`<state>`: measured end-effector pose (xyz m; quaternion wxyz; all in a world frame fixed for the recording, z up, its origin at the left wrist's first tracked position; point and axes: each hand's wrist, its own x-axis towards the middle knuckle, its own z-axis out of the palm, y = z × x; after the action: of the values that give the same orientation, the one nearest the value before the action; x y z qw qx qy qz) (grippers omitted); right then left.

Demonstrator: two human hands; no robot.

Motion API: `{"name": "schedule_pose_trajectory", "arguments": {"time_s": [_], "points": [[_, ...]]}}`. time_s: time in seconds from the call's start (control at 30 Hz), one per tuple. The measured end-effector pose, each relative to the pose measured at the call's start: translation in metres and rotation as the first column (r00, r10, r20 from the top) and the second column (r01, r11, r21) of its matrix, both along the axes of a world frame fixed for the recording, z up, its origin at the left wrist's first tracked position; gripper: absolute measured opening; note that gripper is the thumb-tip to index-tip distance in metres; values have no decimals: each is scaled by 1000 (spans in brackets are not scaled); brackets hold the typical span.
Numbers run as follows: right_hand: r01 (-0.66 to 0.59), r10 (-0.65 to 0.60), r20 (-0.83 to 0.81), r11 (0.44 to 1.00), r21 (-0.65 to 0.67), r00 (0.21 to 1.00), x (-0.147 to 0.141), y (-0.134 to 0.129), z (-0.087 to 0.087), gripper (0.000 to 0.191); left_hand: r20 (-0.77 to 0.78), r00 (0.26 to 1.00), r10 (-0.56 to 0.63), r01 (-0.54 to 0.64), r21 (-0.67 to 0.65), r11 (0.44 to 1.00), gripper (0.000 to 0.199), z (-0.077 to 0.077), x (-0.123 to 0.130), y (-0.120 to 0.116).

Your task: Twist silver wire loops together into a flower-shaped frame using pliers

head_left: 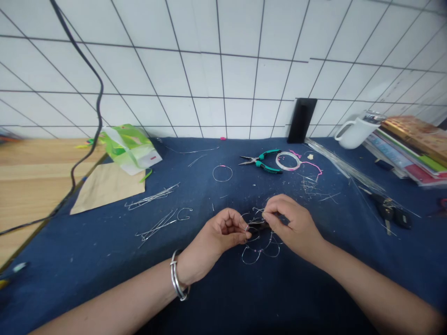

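A looped wire piece (251,263), flower-like with small pink ties, hangs between my hands above the dark blue cloth. My left hand (218,239), with a silver bangle at the wrist, pinches its left edge between thumb and index finger. On the other side my right hand (295,228) has thumb and index finger pressed together on a thin wire at the top of the piece. A dark object lies partly hidden behind the wires, too unclear to name.
Green-handled pliers (267,160), a wire ring (222,173) and a white coil (287,161) with pink thread lie beyond my hands. Bent wires (152,197) are at left, near a green bag (129,146). Keys (387,211), a white mug (358,131) and books (415,149) stand right.
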<state>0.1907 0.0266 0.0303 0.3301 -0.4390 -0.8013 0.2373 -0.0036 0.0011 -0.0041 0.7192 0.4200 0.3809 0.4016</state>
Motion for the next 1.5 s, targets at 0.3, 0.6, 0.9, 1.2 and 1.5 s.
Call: {"name": "schedule_pose_trajectory", "arguments": {"time_s": [0.3, 0.6, 0.9, 1.2, 1.5], "points": [[5, -6, -11, 1000, -25, 1000, 0, 0, 0, 11, -5, 1000, 8, -9, -34, 999, 19, 2, -1, 1], [12, -13, -15, 1000, -27, 1000, 0, 0, 1, 12, 9, 1000, -19, 19, -30, 999, 19, 2, -3, 1], [8, -9, -9, 999, -31, 1000, 0, 0, 0, 12, 19, 999, -28, 29, -54, 998, 19, 5, -3, 2], [-18, 18, -15, 1000, -25, 1000, 0, 0, 0, 13, 38, 999, -31, 34, -75, 997, 19, 6, -3, 3], [-57, 57, -14, 998, -35, 998, -3, -1, -2, 13, 10, 999, -36, 36, -51, 998, 16, 6, -1, 2]]}}
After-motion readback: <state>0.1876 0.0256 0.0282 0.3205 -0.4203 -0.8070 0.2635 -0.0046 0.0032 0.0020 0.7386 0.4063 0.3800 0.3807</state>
